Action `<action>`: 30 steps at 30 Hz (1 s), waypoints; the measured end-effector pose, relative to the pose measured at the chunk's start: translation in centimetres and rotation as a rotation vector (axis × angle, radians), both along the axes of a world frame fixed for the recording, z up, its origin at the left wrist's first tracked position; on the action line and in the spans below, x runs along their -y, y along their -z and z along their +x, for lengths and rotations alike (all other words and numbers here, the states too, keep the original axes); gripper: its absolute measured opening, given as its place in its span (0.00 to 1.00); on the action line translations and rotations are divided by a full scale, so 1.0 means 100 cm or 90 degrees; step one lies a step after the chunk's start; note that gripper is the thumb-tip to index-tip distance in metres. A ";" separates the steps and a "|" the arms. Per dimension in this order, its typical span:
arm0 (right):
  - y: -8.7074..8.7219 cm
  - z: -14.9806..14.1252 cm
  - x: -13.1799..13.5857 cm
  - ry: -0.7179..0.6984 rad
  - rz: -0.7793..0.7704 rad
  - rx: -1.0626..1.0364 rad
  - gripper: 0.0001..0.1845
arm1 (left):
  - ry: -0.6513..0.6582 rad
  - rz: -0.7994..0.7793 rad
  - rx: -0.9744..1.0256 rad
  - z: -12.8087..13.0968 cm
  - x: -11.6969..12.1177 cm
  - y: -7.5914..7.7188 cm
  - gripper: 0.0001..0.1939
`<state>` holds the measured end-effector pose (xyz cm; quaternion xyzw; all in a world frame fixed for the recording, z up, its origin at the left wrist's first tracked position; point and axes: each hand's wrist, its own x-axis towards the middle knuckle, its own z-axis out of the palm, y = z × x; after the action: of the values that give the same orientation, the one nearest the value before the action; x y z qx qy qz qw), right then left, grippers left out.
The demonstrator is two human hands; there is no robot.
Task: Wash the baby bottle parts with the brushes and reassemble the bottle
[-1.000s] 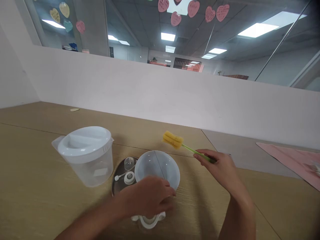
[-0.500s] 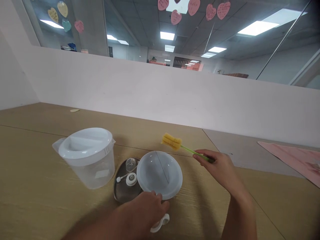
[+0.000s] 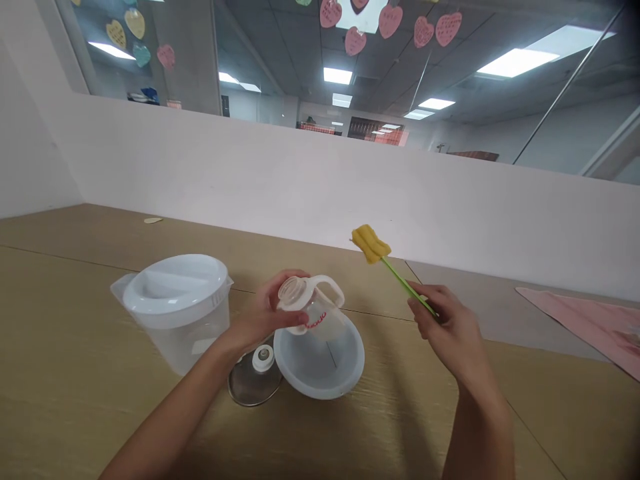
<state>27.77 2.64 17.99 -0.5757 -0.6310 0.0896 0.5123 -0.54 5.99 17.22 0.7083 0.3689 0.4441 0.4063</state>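
Observation:
My left hand [image 3: 270, 307] is closed around a clear baby bottle [image 3: 327, 323] with white handles and red lettering. The bottle is tilted, its uncapped mouth toward me and to the left, above a white bowl [image 3: 320, 383]. In my right hand [image 3: 440, 320] is the green stem of a bottle brush [image 3: 371, 243], its yellow sponge head raised up and to the left, apart from the bottle. Left of the bowl, a dark metal tray [image 3: 253, 393] bears a white bottle cap ring with a teat [image 3: 263, 358]; my left arm hides part of the tray.
A translucent lidded pitcher [image 3: 175, 300] stands on the left of the wooden table [image 3: 75, 347]. A pink cloth [image 3: 585, 313] lies at the far right. A small pale flat piece [image 3: 153, 220] rests near the white wall [image 3: 250, 173] behind.
My left hand has picked up the baby bottle from in front of the bowl and lifted it above the bowl. My right hand has raised the brush head upward and to the right.

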 end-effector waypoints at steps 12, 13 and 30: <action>-0.014 -0.003 0.017 -0.205 -0.138 0.057 0.15 | -0.215 0.270 -0.239 0.002 -0.006 0.004 0.25; -0.013 -0.002 0.016 -0.205 -0.142 0.071 0.16 | -0.224 0.283 -0.266 0.002 -0.005 0.004 0.25; -0.002 -0.062 0.009 -0.238 -0.128 0.141 0.13 | -0.271 0.519 -0.476 0.008 -0.008 0.022 0.25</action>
<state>21.52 1.75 18.22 -0.5030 -0.7670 0.1816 0.3546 0.30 6.83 15.06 0.8261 0.4205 0.3420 -0.1543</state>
